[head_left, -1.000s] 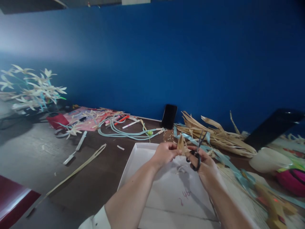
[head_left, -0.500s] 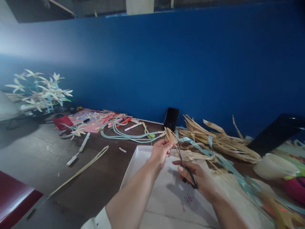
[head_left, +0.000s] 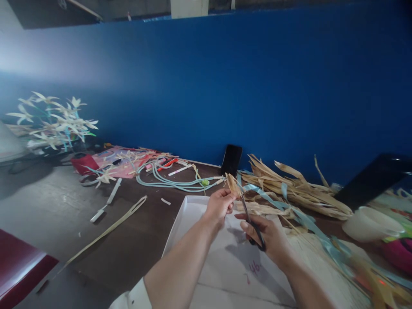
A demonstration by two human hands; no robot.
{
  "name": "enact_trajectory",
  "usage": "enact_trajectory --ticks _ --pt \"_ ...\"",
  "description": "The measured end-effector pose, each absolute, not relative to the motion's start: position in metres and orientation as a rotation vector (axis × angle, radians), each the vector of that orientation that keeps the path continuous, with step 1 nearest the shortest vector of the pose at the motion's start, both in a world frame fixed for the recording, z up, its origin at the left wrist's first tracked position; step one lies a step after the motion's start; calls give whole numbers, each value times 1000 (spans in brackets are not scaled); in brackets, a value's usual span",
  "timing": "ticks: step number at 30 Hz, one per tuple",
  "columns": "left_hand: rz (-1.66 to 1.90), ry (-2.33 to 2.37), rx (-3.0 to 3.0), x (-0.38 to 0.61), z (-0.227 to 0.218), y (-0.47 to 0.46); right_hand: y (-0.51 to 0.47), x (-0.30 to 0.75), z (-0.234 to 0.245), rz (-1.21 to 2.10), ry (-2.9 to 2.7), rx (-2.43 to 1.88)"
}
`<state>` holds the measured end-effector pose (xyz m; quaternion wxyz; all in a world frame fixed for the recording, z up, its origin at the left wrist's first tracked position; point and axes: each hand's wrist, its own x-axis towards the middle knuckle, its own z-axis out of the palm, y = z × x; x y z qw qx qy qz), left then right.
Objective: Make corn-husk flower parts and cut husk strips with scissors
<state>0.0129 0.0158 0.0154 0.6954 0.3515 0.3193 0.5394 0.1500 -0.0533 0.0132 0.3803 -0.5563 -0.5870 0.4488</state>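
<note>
Bounded on the far side by a blue wall (head_left: 206, 86); leaning at its foot, a dark phone (head_left: 231, 159). To the left of the white tray (head_left: 222, 270), a wide stretch of dark tabletop (head_left: 151, 240), reaching to a looped pale strip (head_left: 109, 230); in between, one small white scrap (head_left: 165, 201). Tighter on the right: dried husks (head_left: 296, 189) heaped at the far side, then pale blue ribbon (head_left: 312, 227) trailing nearer past the tray's right edge to a blurred yellow tool (head_left: 376, 279).

Over the tray's far part, held up: a small husk piece (head_left: 232, 184), pinched between thumb and fingers of the left hand (head_left: 219, 208). Close against it, contact uncertain, the tips of scissors (head_left: 245, 209), gripped by black handles in the right hand (head_left: 267, 234), wrapped around the loops. Blade gap too small to tell.

Shallow tray, low-walled at left and far edges; on its floor, shadows and red handwritten figures. At right, a whitish bowl (head_left: 370, 224), contents hidden; just beside, a pink item (head_left: 399, 253). At far left, white flowers (head_left: 64, 122) beyond a red pouch-like thing (head_left: 84, 163), contents unclear.
</note>
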Motion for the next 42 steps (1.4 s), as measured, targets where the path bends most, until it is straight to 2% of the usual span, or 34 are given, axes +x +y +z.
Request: enact_trajectory --ticks 42 --pt "1177 699 788 15 13 15 -50 158 1 1056 -1590 -1349"
